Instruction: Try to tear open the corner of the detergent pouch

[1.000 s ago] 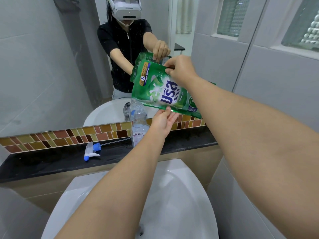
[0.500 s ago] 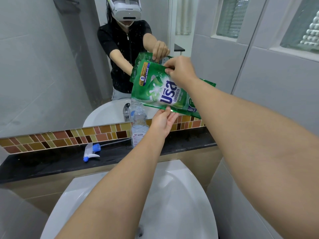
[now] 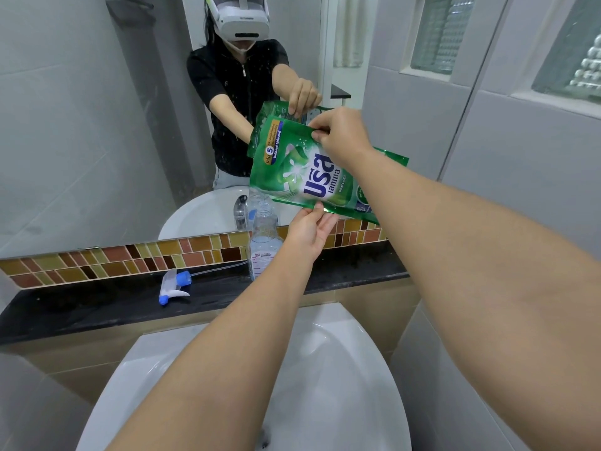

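Green soap bag [image 3: 302, 177] tipped between both hands, pinched up top by right hand [image 3: 341, 135], held from below by left hand [image 3: 309, 231]; clear bottle [image 3: 264, 242] just beside left hand

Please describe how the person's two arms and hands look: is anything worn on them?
Both forearms are bare, with no sleeve on them in the direct view. The left hand and right hand show no glove, ring, watch or bracelet. In the mirror, short black sleeves end above the elbows.
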